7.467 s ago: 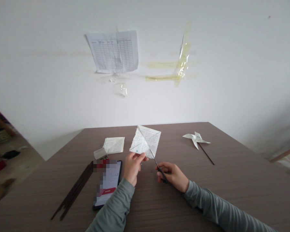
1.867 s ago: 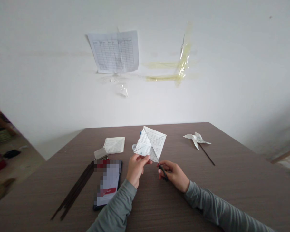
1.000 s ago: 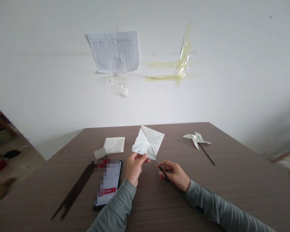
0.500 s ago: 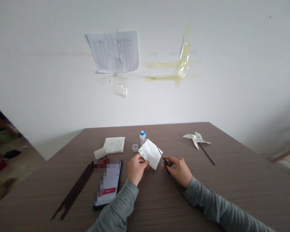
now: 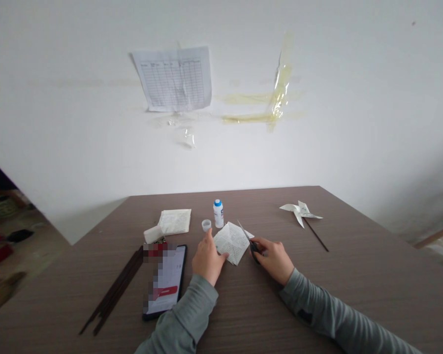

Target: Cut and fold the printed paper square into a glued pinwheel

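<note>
A square piece of printed paper (image 5: 233, 244) with crossing fold lines is low at the table's middle; whether it rests fully on the tabletop, I cannot tell. My left hand (image 5: 207, 259) is at its left edge, index finger raised and thumb spread towards the lower edge. My right hand (image 5: 273, 259) grips dark-handled scissors (image 5: 248, 238), their blades pointing up and left over the paper's right part. Behind the paper stands a white bottle with a blue cap (image 5: 218, 214). A small clear cup (image 5: 206, 225) is just beyond my left fingertips.
A paper pinwheel on a dark stick (image 5: 301, 213) lies at the right. On the left are a stack of folded paper (image 5: 175, 221), a white block-like object (image 5: 153, 234), several dark sticks (image 5: 114, 290) and a phone (image 5: 168, 280). The wall rises behind the table (image 5: 335, 295).
The paper has come down and turned, showing its fold lines. My left fingers have loosened and spread apart. The scissors stay in my right hand, almost in place.
</note>
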`<state>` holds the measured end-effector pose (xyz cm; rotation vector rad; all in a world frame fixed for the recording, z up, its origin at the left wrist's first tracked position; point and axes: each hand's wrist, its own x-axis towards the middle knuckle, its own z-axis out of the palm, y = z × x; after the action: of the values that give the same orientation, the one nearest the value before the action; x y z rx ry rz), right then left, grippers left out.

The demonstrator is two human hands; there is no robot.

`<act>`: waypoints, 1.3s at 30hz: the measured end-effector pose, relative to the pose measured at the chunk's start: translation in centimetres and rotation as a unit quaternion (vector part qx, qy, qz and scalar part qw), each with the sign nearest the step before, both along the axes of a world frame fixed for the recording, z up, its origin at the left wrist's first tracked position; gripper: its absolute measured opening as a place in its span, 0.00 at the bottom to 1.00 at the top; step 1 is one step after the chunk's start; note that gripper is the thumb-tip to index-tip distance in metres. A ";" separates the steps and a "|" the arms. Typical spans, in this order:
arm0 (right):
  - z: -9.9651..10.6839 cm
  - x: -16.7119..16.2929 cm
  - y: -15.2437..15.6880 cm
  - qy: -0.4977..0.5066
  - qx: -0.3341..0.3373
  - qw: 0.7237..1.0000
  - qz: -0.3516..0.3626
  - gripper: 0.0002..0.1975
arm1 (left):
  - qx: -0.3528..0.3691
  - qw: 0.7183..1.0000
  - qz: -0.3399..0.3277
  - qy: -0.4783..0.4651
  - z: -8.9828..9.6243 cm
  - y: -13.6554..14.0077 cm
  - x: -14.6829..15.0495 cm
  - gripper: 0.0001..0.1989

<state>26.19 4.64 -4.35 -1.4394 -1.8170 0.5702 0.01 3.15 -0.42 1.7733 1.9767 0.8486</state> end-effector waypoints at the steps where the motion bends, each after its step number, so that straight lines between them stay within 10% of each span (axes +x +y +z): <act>1: 0.0 0.0 0.0 0.002 0.001 1.000 -0.002 0.20 | 0.013 1.000 -0.006 0.023 -0.3 0.1 -0.1 0.42; 8: -0.1 -0.3 0.1 -0.006 -0.004 1.000 -0.010 0.24 | 0.016 0.986 -0.112 0.123 -1.2 0.4 -0.3 0.19; 16: 0.0 -0.1 0.6 0.038 0.007 0.999 0.012 0.14 | -0.013 0.980 -0.147 0.131 -1.0 0.1 0.3 0.22; 23: -0.8 -0.9 0.8 -0.116 0.040 0.992 -0.002 0.08 | -0.002 0.985 -0.142 0.100 -0.5 -0.1 0.7 0.21; 39: 2.2 0.9 0.6 -0.230 0.032 0.972 0.016 0.13 | 0.009 0.984 -0.143 0.110 -0.6 -0.2 0.6 0.18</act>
<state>27.10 5.22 -2.12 -1.5942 -2.1939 0.1943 0.61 2.96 -1.03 2.1757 1.7779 0.6007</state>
